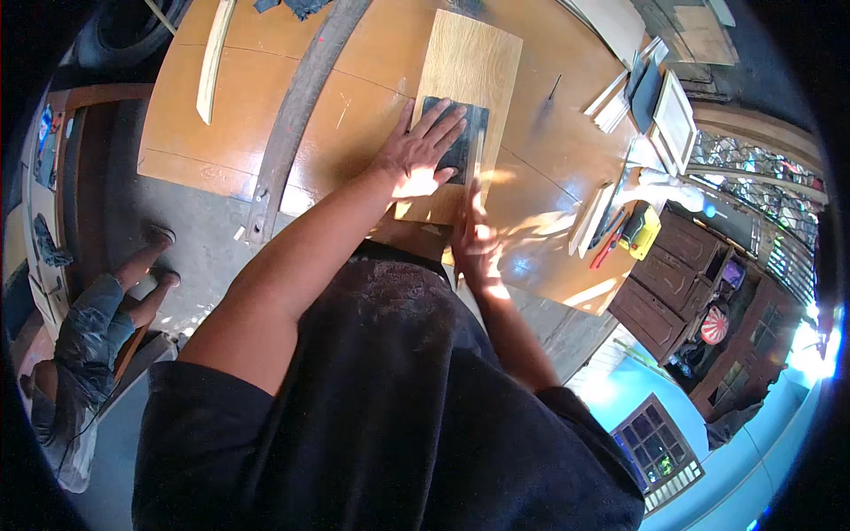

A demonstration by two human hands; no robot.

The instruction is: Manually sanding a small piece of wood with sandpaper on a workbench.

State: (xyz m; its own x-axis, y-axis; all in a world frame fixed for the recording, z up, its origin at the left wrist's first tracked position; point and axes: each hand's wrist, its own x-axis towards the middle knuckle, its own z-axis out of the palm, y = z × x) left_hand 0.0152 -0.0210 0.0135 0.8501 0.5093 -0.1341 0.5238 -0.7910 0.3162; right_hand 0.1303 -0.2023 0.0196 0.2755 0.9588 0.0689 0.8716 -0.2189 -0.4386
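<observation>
My left hand lies flat with spread fingers on a dark rectangular sheet, whose material I cannot make out. Beneath the sheet is a light wood-grain board, which reaches towards my body over the near edge of the orange-brown table. My right hand is at the board's near right corner, its fingers around a thin wooden strip. That strip runs along the right part of the sheet. Sunlight and shadow blur the right fingers.
A dark wooden bar crosses the table at left, beside a pale wood strip. A yellow tool, red-handled pliers and wood pieces lie at right. A thin dark bit lies beyond the board. Another person is at far left.
</observation>
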